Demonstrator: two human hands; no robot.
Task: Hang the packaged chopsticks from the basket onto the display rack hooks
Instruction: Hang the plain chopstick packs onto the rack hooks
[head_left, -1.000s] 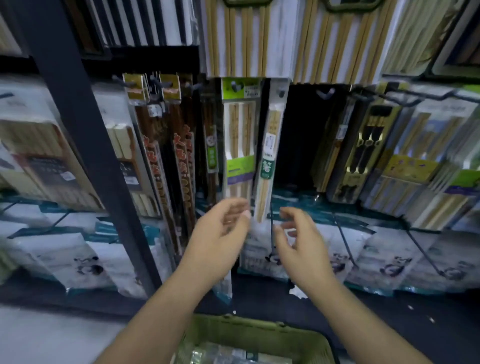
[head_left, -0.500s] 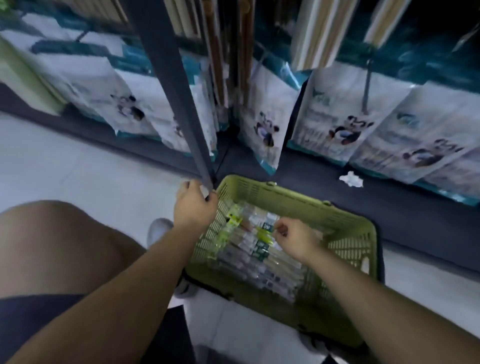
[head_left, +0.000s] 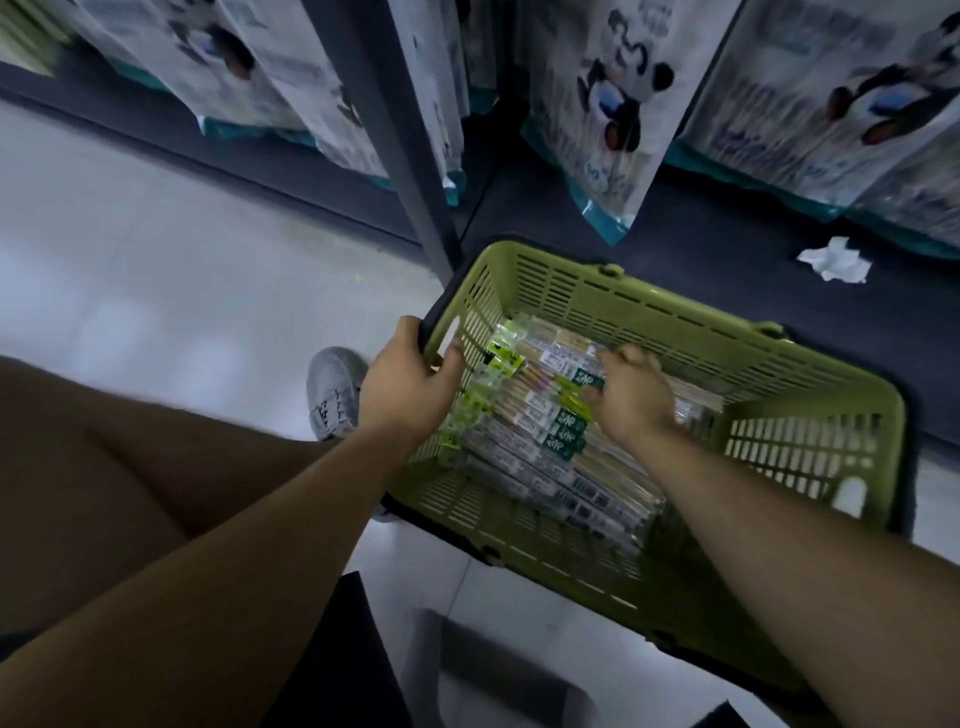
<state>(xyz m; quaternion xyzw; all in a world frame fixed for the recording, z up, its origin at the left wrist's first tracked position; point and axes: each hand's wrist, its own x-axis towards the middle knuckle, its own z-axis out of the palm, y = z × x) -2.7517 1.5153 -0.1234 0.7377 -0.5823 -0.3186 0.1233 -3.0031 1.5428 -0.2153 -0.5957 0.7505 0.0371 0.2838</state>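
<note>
L hand (head_left: 410, 384) grips basket (head_left: 675, 306) rim, left wall | R hand (head_left: 631, 400) down on packs (head_left: 545, 441) in basket, fingers curled, can't tell if I've got one | packs' long axis runs L-R across me, tabs (head_left: 501, 358) by L hand | R nearer, R picks

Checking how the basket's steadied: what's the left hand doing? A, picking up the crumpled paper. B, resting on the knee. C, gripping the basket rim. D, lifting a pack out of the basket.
C: the left hand curls over the rim of the green basket, while the right hand reaches among the chopstick packs inside.
</note>
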